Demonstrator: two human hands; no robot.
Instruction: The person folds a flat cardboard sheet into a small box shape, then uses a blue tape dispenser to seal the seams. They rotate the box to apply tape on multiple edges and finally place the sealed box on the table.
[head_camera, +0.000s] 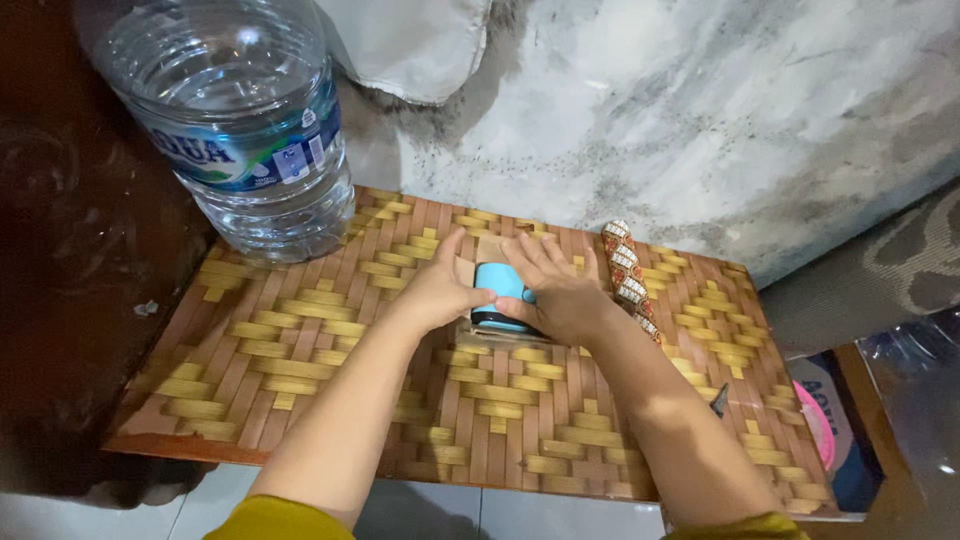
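Note:
A small light-blue object with a black base (502, 293) lies on a piece of brown paper or card (490, 250) in the middle of a woven brown-and-yellow mat (300, 330). My left hand (440, 288) presses against its left side. My right hand (555, 290) covers its right side and top, fingers spread over it. Both hands hold it between them. Much of the object is hidden under my fingers.
A large clear water bottle with a blue label (235, 120) stands on the mat's far left corner. A patterned rolled stick (628, 277) lies at the right of my hands. Behind is a stained grey wall (700, 110). A second bottle (910, 400) sits lower right.

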